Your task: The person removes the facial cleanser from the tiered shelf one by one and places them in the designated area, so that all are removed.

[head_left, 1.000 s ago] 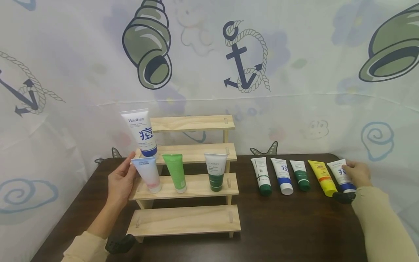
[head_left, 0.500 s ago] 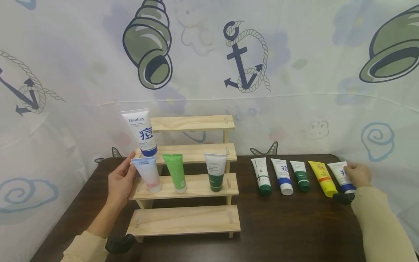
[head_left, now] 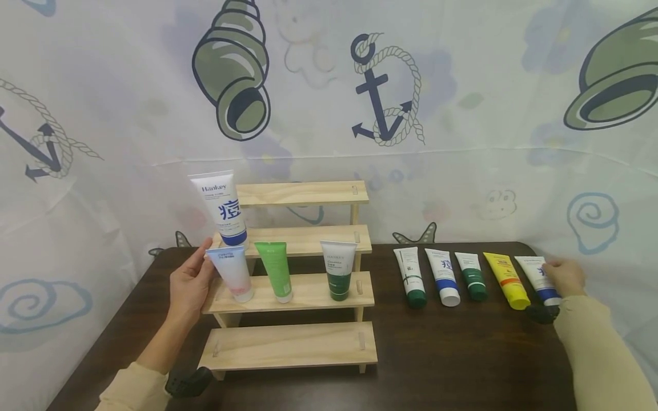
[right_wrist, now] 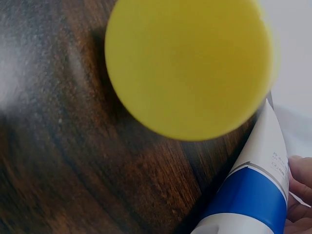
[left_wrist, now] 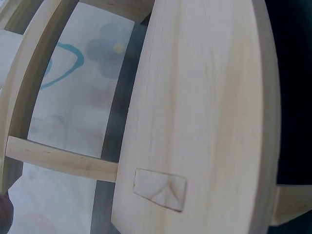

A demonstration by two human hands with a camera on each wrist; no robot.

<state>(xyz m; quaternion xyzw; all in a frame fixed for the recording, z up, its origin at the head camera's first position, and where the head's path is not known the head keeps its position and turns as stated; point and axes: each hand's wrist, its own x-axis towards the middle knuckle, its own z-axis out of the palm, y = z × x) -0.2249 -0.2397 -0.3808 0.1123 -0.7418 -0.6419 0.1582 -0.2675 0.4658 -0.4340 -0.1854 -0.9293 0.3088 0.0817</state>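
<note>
At the far right of the table, my right hand (head_left: 565, 277) pinches the right edge of a white squeeze tube with a blue band (head_left: 538, 279). In the right wrist view, fingertips (right_wrist: 302, 171) meet this tube's side. My left hand (head_left: 192, 285) rests at the left end of the stepped wooden rack (head_left: 288, 347), its fingertips close by a light-blue and pink squeeze tube (head_left: 232, 273). That tube, a green one (head_left: 277, 273) and a white-green one (head_left: 339, 271) stand on the second step. Behind them stands a large white-blue tube (head_left: 221, 208).
A yellow tube (head_left: 506, 279) lies beside the right-hand tube. Farther left lie a small white-green tube (head_left: 471, 275), a white-blue tube (head_left: 443, 275) and a larger white-green tube (head_left: 410, 277). A patterned cloth (head_left: 462, 188) hangs behind the dark table (head_left: 462, 359).
The tube at my right hand has shifted slightly toward me and to the right. My right fingers now cover less of its label. The left hand stays where it was.
</note>
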